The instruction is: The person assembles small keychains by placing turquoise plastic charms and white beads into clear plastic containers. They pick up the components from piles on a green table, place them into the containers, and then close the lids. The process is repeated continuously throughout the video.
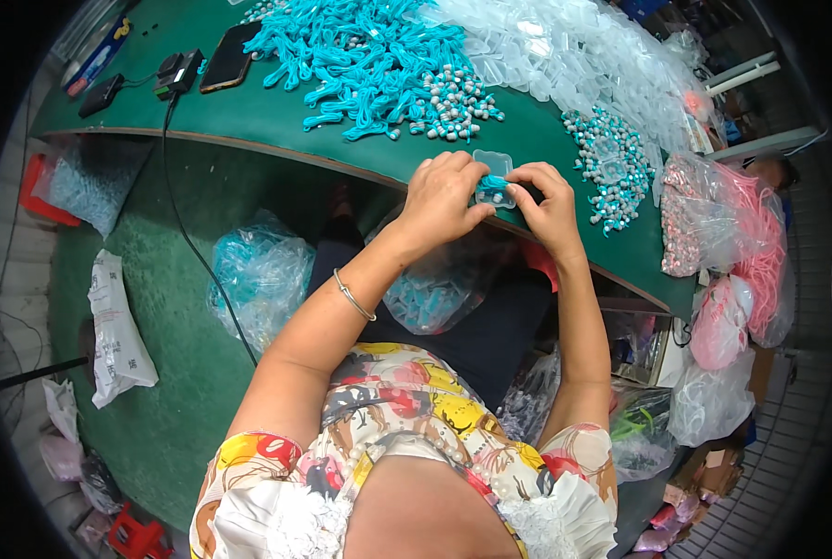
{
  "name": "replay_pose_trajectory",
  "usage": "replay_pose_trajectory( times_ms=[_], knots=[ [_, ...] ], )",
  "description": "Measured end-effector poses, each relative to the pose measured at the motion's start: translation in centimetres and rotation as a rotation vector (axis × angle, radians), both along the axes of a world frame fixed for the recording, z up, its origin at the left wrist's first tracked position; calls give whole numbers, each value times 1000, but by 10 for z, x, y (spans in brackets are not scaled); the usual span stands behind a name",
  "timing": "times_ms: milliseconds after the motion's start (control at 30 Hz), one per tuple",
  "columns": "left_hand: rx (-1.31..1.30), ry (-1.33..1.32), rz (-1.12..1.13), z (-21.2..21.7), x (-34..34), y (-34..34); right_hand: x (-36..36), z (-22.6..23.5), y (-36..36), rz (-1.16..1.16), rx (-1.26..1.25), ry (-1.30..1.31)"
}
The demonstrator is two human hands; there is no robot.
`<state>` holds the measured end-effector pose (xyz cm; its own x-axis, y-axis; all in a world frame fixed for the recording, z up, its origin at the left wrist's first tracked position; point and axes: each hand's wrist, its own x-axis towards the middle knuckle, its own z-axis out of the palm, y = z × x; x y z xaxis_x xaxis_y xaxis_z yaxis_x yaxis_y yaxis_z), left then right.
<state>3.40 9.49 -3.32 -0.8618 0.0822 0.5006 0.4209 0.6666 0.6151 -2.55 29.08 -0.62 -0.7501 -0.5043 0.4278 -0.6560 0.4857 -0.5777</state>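
At the table's front edge, a small clear plastic case (pixel 494 162) stands with its lid up. A folded bundle of teal cord (pixel 492 184) lies in its lower half, with small grey-and-teal tips beside it. My left hand (pixel 442 200) is closed on the left side of the case, its fingers against the cord. From the right, my right hand (pixel 550 207) pinches the end of the cord bundle between thumb and forefinger. Both hands partly cover the case. Beyond them lie a large heap of teal cords (pixel 365 56) and a pile of grey-and-teal tips (pixel 453 104).
Clear plastic cases (pixel 546 65) are heaped at the back right, with more small tips (pixel 611 168) in front. A phone (pixel 229 58) and a black device with a cable (pixel 178 74) are at left. Bags of pink cords (pixel 756 252) hang at right; a filled bag (pixel 262 261) stands below.
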Motion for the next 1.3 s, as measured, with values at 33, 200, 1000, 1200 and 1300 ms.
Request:
replay_pose_trajectory(
  times_ms=[33,200,1000,1200,1300],
  knots=[
    [0,-16,-9,1,0,0,1,-2,0,-3,-31,4],
    [-13,-53,-10,4,1,-1,4,-2,-1,-43,107,170],
    [-20,8,-12,8,4,-1,-26,4,-9,-116,329,105],
    [4,60,-8,4,4,-1,-16,4,-14,-132,103,1],
    [67,29,0,6,5,0,-4,6,-14,-115,14,110]
  ],
)
